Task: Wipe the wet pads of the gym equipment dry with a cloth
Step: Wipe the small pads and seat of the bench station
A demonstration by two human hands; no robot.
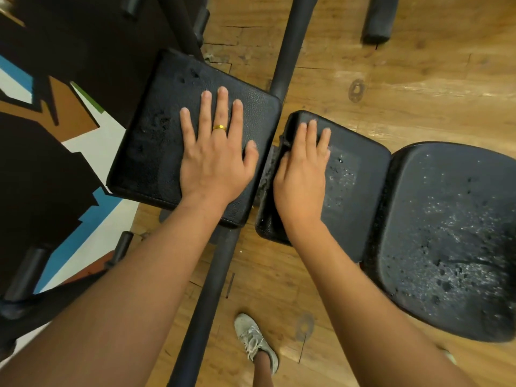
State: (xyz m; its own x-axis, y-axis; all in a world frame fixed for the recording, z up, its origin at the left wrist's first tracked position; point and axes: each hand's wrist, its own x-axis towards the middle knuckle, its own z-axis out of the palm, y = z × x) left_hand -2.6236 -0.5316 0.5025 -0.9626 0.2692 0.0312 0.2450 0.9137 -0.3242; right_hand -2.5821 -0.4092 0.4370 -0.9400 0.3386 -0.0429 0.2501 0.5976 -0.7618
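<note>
Three black padded surfaces of a gym machine lie below me. My left hand (216, 150), with a gold ring, rests flat with spread fingers on the left square pad (156, 141), which shows damp patches. On the left edge of the middle pad (354, 188) lies my right hand (300, 174), fingers straight, beside water droplets. The large seat pad (449, 241) at the right is covered with droplets. No cloth is in view.
A black metal frame tube (212, 275) runs diagonally between the pads down to the wooden floor (391, 88). My foot in a grey sneaker (255, 340) stands below. A painted wall or panel (55, 152) lies at the left. A black foam roller (379, 18) sits at top right.
</note>
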